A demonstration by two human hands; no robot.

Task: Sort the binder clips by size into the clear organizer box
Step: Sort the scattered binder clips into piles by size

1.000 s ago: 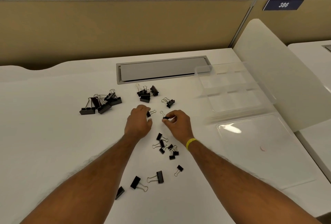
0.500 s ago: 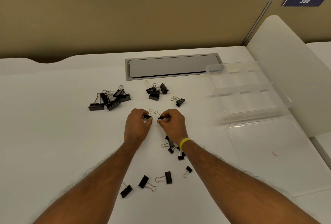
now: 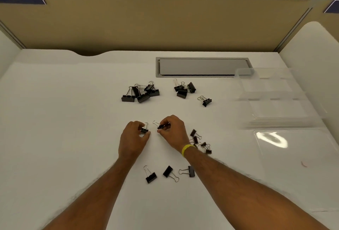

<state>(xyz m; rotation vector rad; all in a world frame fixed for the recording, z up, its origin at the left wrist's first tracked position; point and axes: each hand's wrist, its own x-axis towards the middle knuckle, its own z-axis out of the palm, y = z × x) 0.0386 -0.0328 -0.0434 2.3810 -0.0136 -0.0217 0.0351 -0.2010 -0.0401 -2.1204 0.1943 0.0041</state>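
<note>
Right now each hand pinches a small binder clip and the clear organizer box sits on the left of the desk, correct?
No: the head view shows the clear organizer box on the right of the desk. The left hand does pinch one small binder clip, the right hand another.

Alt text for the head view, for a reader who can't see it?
The left hand pinches a small binder clip and the right hand pinches a second small clip, at a white desk. Beyond lie piles of larger clips; the clear organizer box is at right.
</note>
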